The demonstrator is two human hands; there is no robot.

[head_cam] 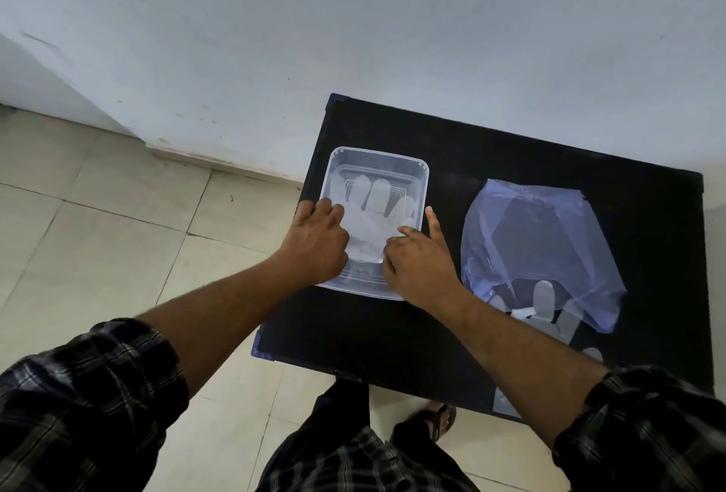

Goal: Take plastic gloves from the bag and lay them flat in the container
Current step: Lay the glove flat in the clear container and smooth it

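A clear rectangular plastic container (423, 173) sits on the left part of a black table (451, 334). A translucent plastic glove (377, 197) lies flat inside it, fingers pointing away from me. My left hand (318, 240) rests on the container's left side, fingers bent onto the glove. My right hand (416, 255) presses the glove's cuff end at the near right, index finger stretched along the container's right rim. To the right lies a bluish transparent bag (542, 232), with more gloves (544, 303) spilling from its near opening.
The table stands against a pale wall (353, 20). Beige floor tiles (98, 236) lie to the left and below. My foot in a sandal (440, 419) shows under the table's near edge. Another glove piece (506, 403) hangs at that edge.
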